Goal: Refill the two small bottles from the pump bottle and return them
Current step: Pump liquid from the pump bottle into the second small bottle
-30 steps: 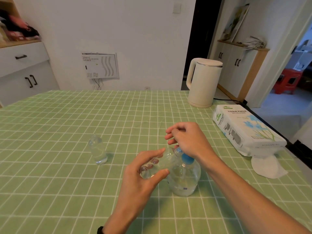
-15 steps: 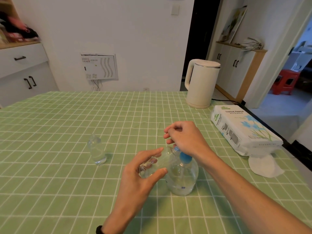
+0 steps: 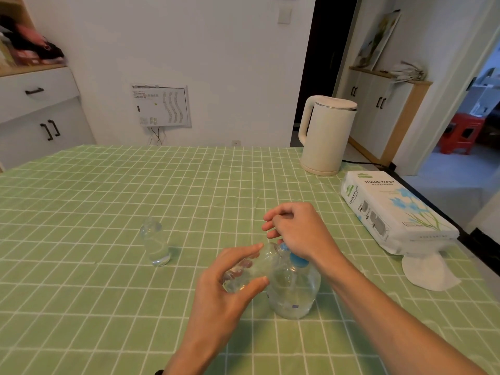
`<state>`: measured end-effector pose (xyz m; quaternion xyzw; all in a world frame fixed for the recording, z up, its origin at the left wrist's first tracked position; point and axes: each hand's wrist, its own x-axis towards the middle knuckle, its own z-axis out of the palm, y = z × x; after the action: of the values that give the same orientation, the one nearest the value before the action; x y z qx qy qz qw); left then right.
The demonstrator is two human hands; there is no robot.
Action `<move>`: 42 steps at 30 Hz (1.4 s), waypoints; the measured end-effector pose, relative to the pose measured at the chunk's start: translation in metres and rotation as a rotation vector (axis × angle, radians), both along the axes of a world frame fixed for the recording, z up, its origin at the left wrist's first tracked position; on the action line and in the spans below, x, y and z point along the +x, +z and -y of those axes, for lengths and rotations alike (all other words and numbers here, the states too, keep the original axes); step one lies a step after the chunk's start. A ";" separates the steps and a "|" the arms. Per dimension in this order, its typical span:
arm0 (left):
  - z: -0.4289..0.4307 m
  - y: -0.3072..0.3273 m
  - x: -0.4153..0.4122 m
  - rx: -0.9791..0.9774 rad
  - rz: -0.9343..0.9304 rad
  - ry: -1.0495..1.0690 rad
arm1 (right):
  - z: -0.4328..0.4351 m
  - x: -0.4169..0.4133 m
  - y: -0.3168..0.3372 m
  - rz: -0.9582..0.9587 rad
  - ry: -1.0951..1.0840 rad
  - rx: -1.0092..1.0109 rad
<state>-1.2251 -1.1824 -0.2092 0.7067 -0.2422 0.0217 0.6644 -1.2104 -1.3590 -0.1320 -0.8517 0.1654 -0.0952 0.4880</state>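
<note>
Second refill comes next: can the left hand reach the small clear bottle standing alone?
Probably not yet: nothing blocks the standing small clear bottle, but the left hand grips the tilted small clear bottle.
</note>
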 end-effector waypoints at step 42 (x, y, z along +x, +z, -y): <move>-0.002 0.009 -0.001 0.023 0.026 0.003 | -0.001 -0.003 0.013 -0.012 0.035 0.054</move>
<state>-1.2257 -1.1802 -0.2003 0.7142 -0.2498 0.0290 0.6532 -1.2134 -1.3583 -0.1186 -0.8416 0.1559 -0.0770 0.5113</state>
